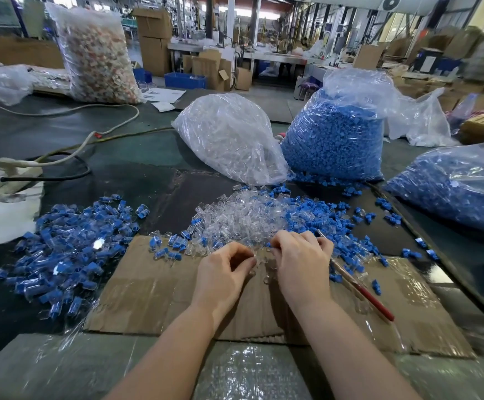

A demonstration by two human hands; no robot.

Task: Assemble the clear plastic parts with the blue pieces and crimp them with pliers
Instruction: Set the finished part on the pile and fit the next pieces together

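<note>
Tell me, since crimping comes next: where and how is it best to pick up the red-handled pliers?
Probably by the red handles, coming from the right with the right hand. The pliers lie flat on the cardboard, handles pointing near-right and free, while the jaw end sits among blue pieces.

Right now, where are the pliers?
In the head view the red-handled pliers lie on the cardboard sheet, just right of the right hand, beside scattered blue pieces.
</note>
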